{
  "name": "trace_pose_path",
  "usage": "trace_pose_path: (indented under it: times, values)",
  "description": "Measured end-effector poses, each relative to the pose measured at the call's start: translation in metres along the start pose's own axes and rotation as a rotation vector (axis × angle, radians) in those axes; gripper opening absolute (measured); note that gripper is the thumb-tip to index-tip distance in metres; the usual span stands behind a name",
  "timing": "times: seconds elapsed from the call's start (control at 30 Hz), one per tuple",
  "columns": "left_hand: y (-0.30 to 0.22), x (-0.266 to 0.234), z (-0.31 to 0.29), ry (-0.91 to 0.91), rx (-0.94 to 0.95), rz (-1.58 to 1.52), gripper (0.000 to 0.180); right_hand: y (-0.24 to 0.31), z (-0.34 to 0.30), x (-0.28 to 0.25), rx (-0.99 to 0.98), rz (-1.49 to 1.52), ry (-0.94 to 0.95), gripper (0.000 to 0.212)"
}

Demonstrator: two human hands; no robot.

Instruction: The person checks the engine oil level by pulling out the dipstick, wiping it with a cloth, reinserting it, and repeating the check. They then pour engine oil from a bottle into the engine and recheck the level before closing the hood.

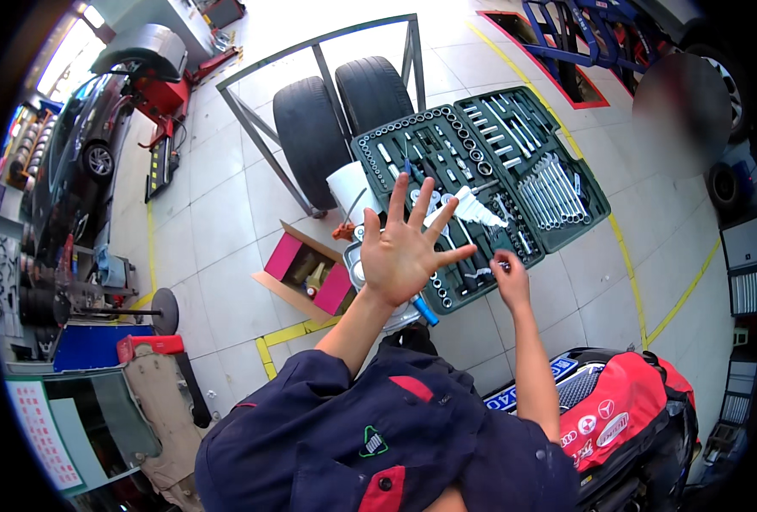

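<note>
L hand (400, 260) up front — splayed wide, nothing held! R hand (512, 286) next, fingertips curled by the green tool case (598, 203); can't tell if they're gripping. Case lies open beyond — prob. heavy, stiff; grab opp. rims.

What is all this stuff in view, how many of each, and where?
Tool case: 1, dark green, open, centre
Wrenches: several, silver, case's right half
Sockets: many, silver, mostly case's left half
Tyres: 2, black, upper centre
Metal stand: 1, grey, around the tyres
Box: 1, brown and pink, left of the case
Car: 1, dark, far left
Fender cover: 1, red, lower right
Floor lines: several, yellow, both sides
Left hand: 1, bare, spread, before the case
Right hand: 1, bare, fingers curled, by the case's near edge
</note>
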State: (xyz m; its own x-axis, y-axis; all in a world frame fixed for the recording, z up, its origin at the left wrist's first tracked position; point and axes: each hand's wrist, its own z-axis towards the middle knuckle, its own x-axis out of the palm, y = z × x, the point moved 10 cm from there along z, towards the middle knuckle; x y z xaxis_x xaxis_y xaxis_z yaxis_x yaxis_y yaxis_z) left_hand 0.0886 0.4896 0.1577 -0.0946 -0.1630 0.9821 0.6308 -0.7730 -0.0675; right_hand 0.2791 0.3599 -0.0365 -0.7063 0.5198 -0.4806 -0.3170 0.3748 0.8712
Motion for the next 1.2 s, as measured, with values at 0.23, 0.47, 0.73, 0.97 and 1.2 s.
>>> trace_pose_path:
  times: [0.23,0.47,0.73,0.97,1.2]
  values:
    - [0.012,-0.036,0.007,-0.149,-0.158,0.091,0.055,0.018,0.135,0.060,-0.129,-0.354,-0.086,0.054]
    - [0.034,-0.070,0.001,-0.127,-0.451,0.450,0.045,0.049,0.145,0.076,-0.161,-0.662,-0.044,0.029]
    - [0.000,-0.027,0.014,-0.016,0.189,2.165,0.069,0.141,0.055,0.042,-0.236,0.185,0.318,0.020]
    - [0.074,-0.098,-0.005,-0.180,-0.286,1.132,0.053,0.127,-0.018,-0.024,-0.033,0.567,0.081,0.007]
    - [0.150,-0.102,-0.030,-0.160,-0.471,1.035,0.021,0.090,-0.062,-0.073,-0.042,0.279,-0.227,0.025]
